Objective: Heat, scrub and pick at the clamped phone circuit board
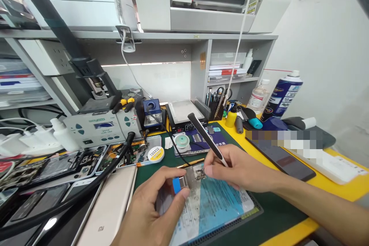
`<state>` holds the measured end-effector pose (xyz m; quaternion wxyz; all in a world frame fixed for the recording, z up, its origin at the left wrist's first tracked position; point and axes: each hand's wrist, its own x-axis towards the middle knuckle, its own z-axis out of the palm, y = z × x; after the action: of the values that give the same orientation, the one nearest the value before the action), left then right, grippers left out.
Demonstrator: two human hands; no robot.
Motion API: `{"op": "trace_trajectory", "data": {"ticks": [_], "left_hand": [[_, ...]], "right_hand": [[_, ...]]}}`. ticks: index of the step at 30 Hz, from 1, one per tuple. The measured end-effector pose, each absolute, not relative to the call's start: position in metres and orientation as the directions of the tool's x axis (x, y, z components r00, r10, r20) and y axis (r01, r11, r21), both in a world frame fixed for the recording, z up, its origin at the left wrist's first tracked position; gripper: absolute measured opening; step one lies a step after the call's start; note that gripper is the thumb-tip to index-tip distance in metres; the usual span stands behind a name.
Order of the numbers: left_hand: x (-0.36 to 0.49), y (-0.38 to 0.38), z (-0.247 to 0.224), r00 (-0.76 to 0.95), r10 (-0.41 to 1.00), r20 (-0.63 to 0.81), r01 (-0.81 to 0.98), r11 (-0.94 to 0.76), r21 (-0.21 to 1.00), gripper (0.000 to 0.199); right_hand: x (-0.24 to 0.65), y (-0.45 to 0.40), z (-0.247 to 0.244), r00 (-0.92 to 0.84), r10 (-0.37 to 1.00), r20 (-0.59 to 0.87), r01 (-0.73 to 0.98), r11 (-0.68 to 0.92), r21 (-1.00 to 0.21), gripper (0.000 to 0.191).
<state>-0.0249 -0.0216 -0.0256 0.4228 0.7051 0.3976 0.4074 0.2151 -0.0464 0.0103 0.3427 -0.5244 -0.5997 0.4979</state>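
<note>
My left hand (155, 203) grips a small metal clamp by its blue end (177, 185), between thumb and fingers. In the clamp sits a small circuit board (200, 174), partly covered by my right fingertips. My right hand (227, 167) is closed around a black-and-white toothbrush-like handle (207, 138), which slants up to the left. The working end of this tool is hidden under the hand, over the board. Beneath both hands lies a blue-and-white printed sheet (221, 200) on a dark tray.
At left lie a gold phone back (108, 207) and a tray of loose boards (129, 155). Behind stand a soldering station (100, 127), a hot plate (184, 111) and a solder spool (182, 142). A black cable (115, 163) crosses the left side. At right are a phone (282, 159) and a spray can (282, 96).
</note>
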Motion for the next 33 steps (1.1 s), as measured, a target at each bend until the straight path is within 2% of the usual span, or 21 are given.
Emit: {"op": "trace_trajectory", "data": {"ticks": [7, 16, 27, 33], "left_hand": [[-0.0260, -0.0193, -0.0230, 0.381, 0.916, 0.128, 0.203, -0.217, 0.955, 0.028], [-0.0322, -0.0177, -0.0199, 0.436, 0.898, 0.064, 0.136, -0.136, 0.981, 0.036], [-0.0307, -0.0178, -0.0206, 0.428, 0.901, 0.070, 0.187, -0.164, 0.969, 0.030], [-0.0325, -0.0143, -0.0231, 0.463, 0.883, 0.073, 0.189, -0.179, 0.965, 0.034]], "right_hand": [[0.2128, -0.0463, 0.0073, -0.169, 0.975, -0.143, 0.313, -0.085, -0.946, 0.028], [0.2113, -0.0460, 0.0082, -0.135, 0.975, -0.174, 0.331, -0.121, -0.936, 0.029], [0.2115, -0.0468, 0.0096, -0.148, 0.977, -0.155, 0.332, -0.098, -0.938, 0.027], [0.2121, -0.0468, 0.0062, -0.142, 0.977, -0.159, 0.321, -0.106, -0.941, 0.027]]}}
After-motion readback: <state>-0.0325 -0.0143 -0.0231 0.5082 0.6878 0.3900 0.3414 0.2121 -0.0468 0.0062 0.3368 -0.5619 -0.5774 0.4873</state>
